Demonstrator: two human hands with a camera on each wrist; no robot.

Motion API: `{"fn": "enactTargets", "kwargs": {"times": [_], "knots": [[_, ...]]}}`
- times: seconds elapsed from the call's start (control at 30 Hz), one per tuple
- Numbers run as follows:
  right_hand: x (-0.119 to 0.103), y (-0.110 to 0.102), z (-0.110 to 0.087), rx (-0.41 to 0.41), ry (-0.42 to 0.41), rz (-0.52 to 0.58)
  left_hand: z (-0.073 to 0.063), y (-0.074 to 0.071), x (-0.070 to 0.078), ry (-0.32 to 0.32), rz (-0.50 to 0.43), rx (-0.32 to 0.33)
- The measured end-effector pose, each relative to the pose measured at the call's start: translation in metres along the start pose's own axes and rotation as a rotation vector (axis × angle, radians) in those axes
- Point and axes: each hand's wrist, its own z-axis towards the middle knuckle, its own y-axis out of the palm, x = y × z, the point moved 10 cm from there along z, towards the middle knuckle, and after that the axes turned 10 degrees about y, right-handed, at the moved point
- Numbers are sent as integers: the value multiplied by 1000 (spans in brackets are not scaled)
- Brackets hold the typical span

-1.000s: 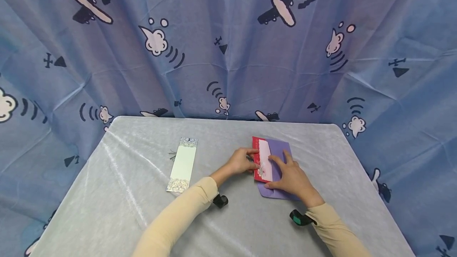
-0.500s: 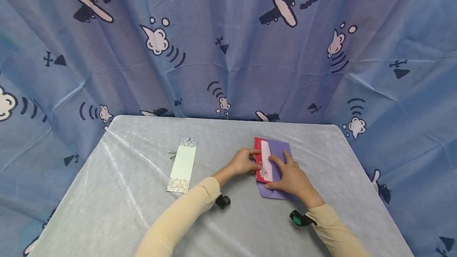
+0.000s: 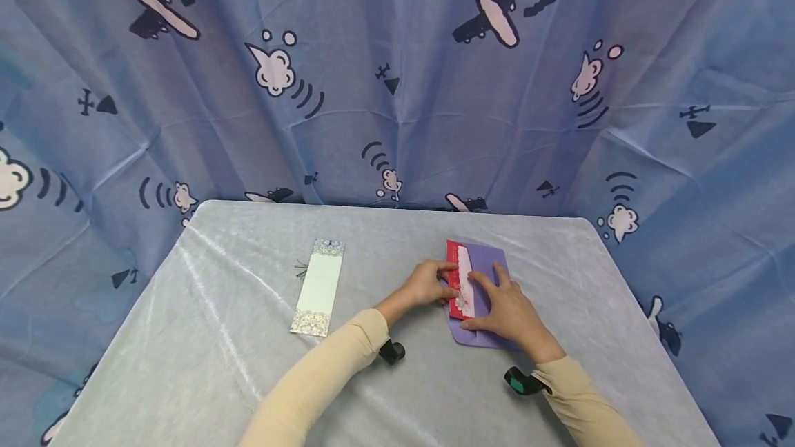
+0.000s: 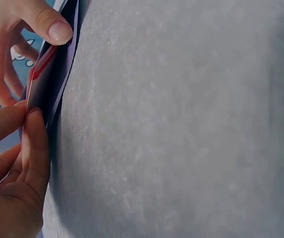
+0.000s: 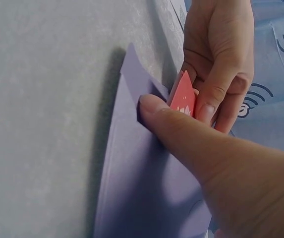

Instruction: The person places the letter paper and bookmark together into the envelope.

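Observation:
A red and pink card (image 3: 455,308) sits partly inside a purple envelope (image 3: 487,259) on the right part of the table; the envelope hides its right part. My left hand (image 3: 427,283) pinches the card's left edge between thumb and fingers, as the left wrist view also shows on the card (image 4: 38,72). Over the envelope lies my right hand (image 3: 514,309), thumb and fingers spread along its opening. In the right wrist view the right thumb (image 5: 174,124) holds the envelope's edge (image 5: 124,163) right beside the red card (image 5: 182,96).
A long pale green card with patterned ends (image 3: 319,285) and a dark tassel at its left side lies left of the hands. The table (image 3: 217,364) has a light grey cloth. Behind it hangs a blue curtain (image 3: 348,88) with airplane prints.
My left hand has moved slightly right, and the red and pink card has slid a little farther into the purple envelope. The right hand and the pale green card keep their places.

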Motion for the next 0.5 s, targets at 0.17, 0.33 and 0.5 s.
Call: {"fn": "enactTargets", "kwargs": {"times": [0.17,0.33,0.5], "knots": [[0,0,-1,5,-4,5,3,3,-3,-12,19,4],[0,0,-1,1,-1,4,3,4,-2,-12,35,4],[0,2,-1,-4,5,3,5,6,-2,19,84,17]]}}
